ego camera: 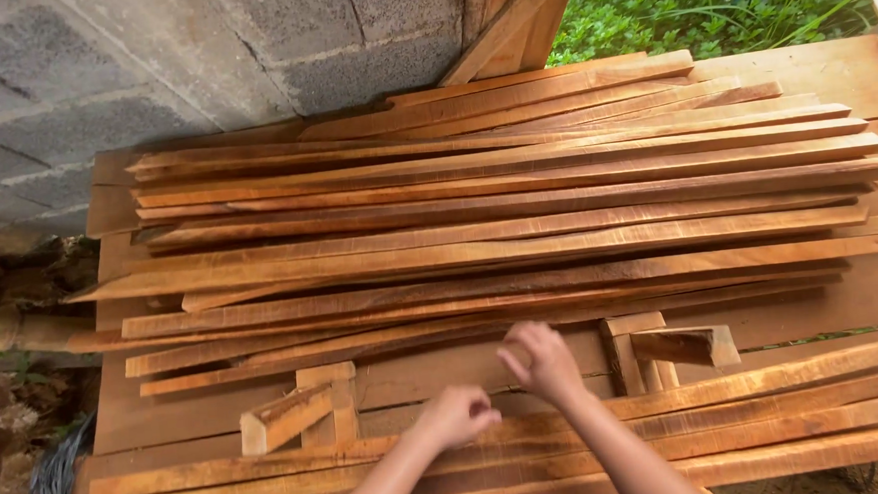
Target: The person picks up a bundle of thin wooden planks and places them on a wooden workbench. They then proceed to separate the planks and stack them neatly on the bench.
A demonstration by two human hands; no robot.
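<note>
A big pile of long thin wooden slats [497, 214] lies across a plank table [830, 71]. A smaller row of slats [769, 420] lies along the near edge. My right hand [540, 362] hovers over the gap between the two piles, fingers bent down by the nearest slat of the big pile [364, 343]; I cannot see whether it grips anything. My left hand [458, 414] is curled into a loose fist just above the near slats, with nothing visible in it.
Two small wooden block stops stand in the gap, one at the left [303, 415] and one at the right [665, 350]. A grey block wall [149, 62] rises behind, with leaning boards [507, 23] and green plants [707, 2] beyond.
</note>
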